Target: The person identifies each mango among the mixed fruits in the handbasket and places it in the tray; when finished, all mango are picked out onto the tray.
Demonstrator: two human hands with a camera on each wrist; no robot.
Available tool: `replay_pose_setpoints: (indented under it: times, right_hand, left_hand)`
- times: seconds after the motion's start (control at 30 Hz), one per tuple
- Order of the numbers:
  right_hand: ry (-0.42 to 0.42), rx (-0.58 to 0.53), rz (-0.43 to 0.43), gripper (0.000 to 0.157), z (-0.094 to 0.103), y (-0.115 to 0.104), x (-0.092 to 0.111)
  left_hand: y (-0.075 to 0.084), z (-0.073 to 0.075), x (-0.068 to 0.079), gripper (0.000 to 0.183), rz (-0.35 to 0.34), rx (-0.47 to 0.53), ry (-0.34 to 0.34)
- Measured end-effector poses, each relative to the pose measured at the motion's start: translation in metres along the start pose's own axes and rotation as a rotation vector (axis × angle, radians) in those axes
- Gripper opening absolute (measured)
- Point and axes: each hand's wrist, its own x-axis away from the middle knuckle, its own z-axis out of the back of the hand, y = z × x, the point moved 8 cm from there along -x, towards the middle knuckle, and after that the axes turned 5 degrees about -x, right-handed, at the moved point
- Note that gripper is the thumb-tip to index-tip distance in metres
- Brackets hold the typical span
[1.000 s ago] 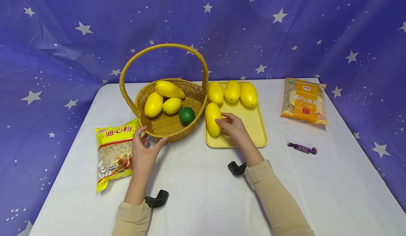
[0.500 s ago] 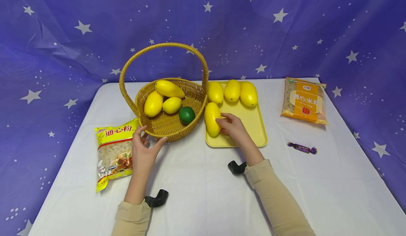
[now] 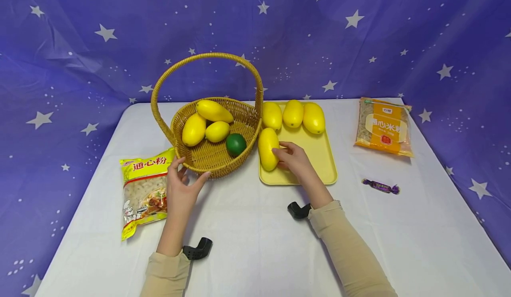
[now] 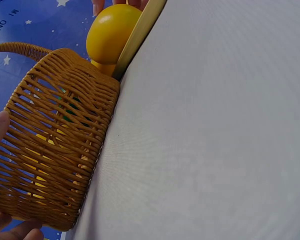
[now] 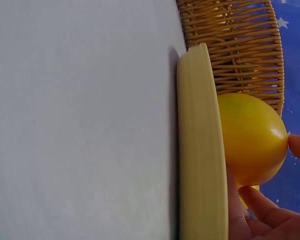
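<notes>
My left hand (image 3: 182, 186) holds the near left side of a wicker basket (image 3: 217, 172), its thumb and fingers spread along the rim. In the left wrist view, fingertips (image 4: 20, 230) touch the woven wall. Inside the basket are two yellow mangoes (image 3: 194, 129), a smaller yellow fruit (image 3: 217, 132) and a round dark green fruit (image 3: 236, 144). My right hand (image 3: 294, 161) holds another yellow mango (image 3: 268, 149) at the left side of a pale yellow tray (image 3: 315, 155), thumb on top and fingers beside it. Three mangoes (image 3: 293, 113) lie along the tray's back.
A yellow bag of macaroni (image 3: 145, 190) lies left of the basket, partly behind my left hand. At the right are an orange bag of pasta (image 3: 384, 126) and a purple wrapped candy (image 3: 381, 186). The basket's tall handle (image 3: 207, 55) arches above it.
</notes>
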Motion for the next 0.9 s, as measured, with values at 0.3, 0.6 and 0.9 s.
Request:
replay_pose_setpoints:
  times: [0.3, 0.6, 0.9]
  right_hand:
    - [0.007, 0.054, 0.029, 0.064, 0.0044, -0.0071, 0.0031]
    - [0.019, 0.075, 0.038, 0.063, 0.0042, -0.0103, 0.0016]
    - [0.010, 0.042, 0.019, 0.062, 0.0003, -0.0079, -0.0002]
  left_hand:
    - [0.0010, 0.0004, 0.0002, 0.081, 0.001, -0.002, -0.003]
    - [0.0011, 0.0006, -0.0008, 0.081, -0.010, 0.002, 0.003]
    - [-0.0014, 0.0003, -0.0011, 0.081, -0.004, 0.009, 0.000]
